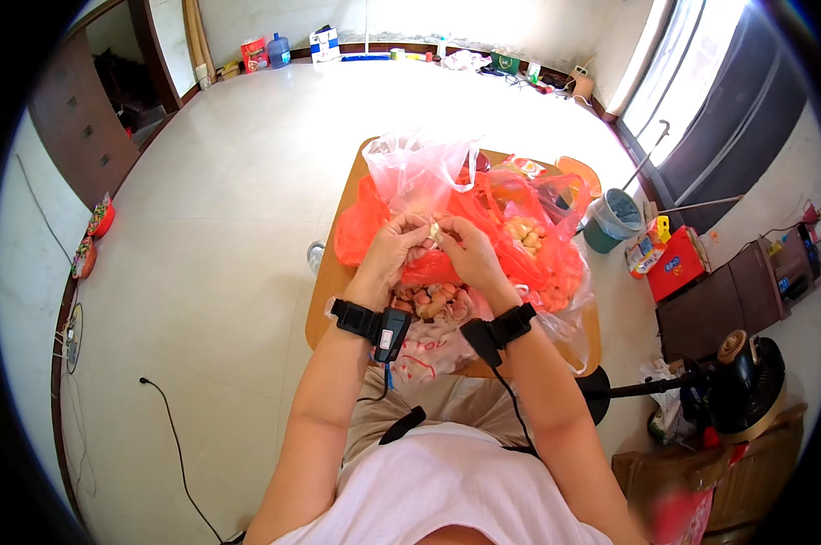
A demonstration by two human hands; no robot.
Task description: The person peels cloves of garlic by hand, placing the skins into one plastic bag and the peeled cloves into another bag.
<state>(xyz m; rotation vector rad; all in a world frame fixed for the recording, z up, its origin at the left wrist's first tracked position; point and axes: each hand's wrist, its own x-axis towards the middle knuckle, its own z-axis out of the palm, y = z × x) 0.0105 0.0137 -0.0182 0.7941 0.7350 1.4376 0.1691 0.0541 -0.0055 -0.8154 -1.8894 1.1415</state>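
Note:
Both hands meet above the near-middle of a wooden table (328, 300). My left hand (400, 245) pinches a small pale garlic clove (435, 234) between thumb and fingers. From the other side, my right hand (469, 248) grips the same clove with its fingertips. Below my wrists, unpeeled garlic (437, 300) with pinkish-brown skins lies in a clear printed plastic bag (431, 347). Right of my hands, pale yellow peeled cloves (525, 234) sit in a red plastic bag (499, 262). Fingers partly hide the held clove.
A translucent pink-white bag (414, 167) stands at the table's far side. Right of the table are a lined bucket (613, 219), an orange basin (579, 176) and a black fan (744, 388). A black cable (172, 436) lies on the floor at left.

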